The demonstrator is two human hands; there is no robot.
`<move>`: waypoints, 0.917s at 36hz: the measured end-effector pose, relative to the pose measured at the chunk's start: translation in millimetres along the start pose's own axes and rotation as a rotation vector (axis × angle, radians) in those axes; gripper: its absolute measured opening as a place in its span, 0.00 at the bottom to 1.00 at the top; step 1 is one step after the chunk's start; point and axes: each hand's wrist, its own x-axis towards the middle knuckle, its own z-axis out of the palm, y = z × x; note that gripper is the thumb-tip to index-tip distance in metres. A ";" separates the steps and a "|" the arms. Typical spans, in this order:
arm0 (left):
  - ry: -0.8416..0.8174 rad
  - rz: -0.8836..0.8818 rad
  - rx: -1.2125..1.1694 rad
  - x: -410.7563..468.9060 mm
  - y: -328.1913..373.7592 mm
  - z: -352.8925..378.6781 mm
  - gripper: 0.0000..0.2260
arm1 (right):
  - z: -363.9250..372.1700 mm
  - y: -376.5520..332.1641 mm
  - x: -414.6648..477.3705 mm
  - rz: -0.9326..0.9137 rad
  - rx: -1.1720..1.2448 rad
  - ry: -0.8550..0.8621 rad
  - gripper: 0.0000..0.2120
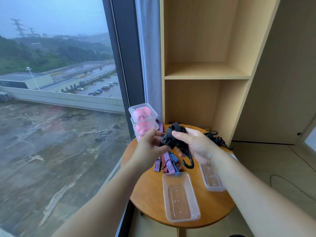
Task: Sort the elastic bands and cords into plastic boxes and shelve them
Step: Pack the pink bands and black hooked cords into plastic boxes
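Both bare forearms reach forward, hands meeting; the left hand (149, 145) pinches and the right hand (196, 144) grips one bundled black elastic cord (172, 133).

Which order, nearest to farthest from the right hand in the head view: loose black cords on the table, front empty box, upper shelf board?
1. loose black cords, on the table just right of the right hand holding a black cord bundle.
2. front empty box, lower, toward the person.
3. upper shelf board, high behind the table.

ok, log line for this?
left hand + right hand: grip black strap | clear boxes: empty, on table | striped bands: loose
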 end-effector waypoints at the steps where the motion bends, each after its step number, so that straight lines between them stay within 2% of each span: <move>1: 0.021 0.025 0.052 -1.4 -1.7 1.4 0.12 | -0.4 -0.4 0.3 0.024 -0.007 0.008 0.09; 4: 0.119 0.086 0.133 -5.1 -7.9 5.0 0.12 | -2.0 -1.8 2.2 0.076 0.061 0.030 0.11; 7: 0.191 0.091 0.148 -5.4 -10.3 9.4 0.13 | 1.7 -2.1 3.5 0.101 0.233 0.071 0.09; 11: 0.235 0.090 0.212 -1.8 -8.2 12.9 0.14 | 9.0 1.3 4.5 0.106 0.436 0.137 0.16; 14: 0.244 0.087 0.260 -1.2 -7.0 13.9 0.13 | 11.3 2.6 0.7 0.092 0.439 0.087 0.20; 17: 0.266 0.051 0.223 -2.9 -9.9 11.2 0.13 | 9.9 1.0 -7.9 0.082 0.488 -0.034 0.22; 20: 0.276 0.037 0.165 -4.8 -11.4 8.1 0.12 | 4.0 0.5 -17.0 0.034 0.377 -0.178 0.24; 25: 0.306 0.057 0.136 -3.9 -9.4 4.3 0.13 | -4.3 5.2 -22.1 -0.111 -0.096 -0.229 0.20; 27: 0.318 0.072 0.128 -3.0 -10.3 1.9 0.13 | -7.3 8.4 -21.5 -0.163 -0.241 -0.155 0.21; 30: 0.302 0.091 0.114 -2.8 -12.6 -1.3 0.13 | -9.7 13.2 -19.4 -0.216 -0.282 -0.028 0.28; 31: 0.289 0.092 0.112 -3.0 -13.2 -2.0 0.13 | -10.3 14.5 -19.5 -0.234 -0.274 0.010 0.27; 33: 0.241 0.099 0.093 -4.9 -15.1 -2.5 0.14 | -11.3 17.2 -19.8 -0.308 -0.271 0.085 0.19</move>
